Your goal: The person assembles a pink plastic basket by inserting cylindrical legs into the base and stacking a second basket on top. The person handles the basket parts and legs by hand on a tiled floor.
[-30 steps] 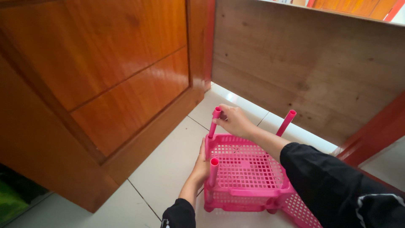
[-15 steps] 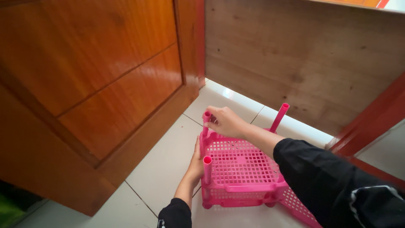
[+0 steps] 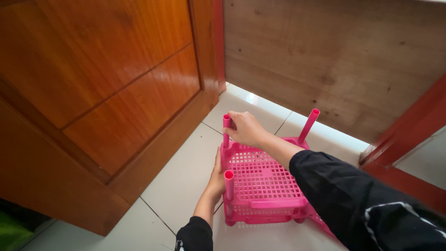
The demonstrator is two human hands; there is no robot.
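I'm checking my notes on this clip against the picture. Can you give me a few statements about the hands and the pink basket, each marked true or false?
1. The right hand grips the top of a pink tube at a far corner of the pink basket. True.
2. The left hand lies flat on the white floor tiles, clear of the basket. False: it presses against the basket's left side.
3. Three upright tubes are visible. True.
4. The basket sits on a table. False: it stands on the floor tiles, beside a wooden cabinet.

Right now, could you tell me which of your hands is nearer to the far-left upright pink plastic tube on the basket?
The right hand: its grip closes around the far-left upright pink plastic tube near the top. The left hand is lower, pressed against the pink plastic lattice basket at its left wall.
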